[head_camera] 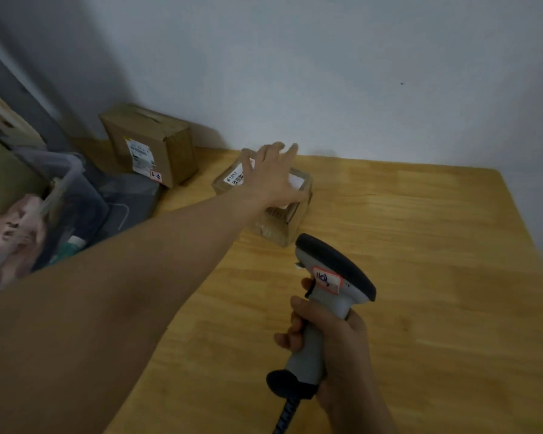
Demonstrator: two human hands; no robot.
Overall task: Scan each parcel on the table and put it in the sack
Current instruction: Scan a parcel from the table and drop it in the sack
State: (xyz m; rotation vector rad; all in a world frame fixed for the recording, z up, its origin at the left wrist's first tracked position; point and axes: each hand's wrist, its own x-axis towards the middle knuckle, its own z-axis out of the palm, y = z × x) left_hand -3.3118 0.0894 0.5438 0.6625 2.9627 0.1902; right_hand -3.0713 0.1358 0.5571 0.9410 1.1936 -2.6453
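Note:
A small cardboard parcel (279, 227) with a white barcode label lies on the wooden table (420, 277) near the wall. My left hand (271, 177) reaches over it with fingers spread, resting on or just above its top and hiding much of the label. My right hand (333, 346) grips a grey and black barcode scanner (329, 277) by its handle, head pointing toward the parcel. A larger brown parcel (151, 142) with a label stands tilted at the table's far left corner. A dark grey sack (129, 198) sits left of the table.
A clear plastic bin (63, 189) with pink cloth and other items stands at the left, beside the sack. A grey wall runs behind the table. The scanner's coiled cable (287, 411) hangs down at the bottom.

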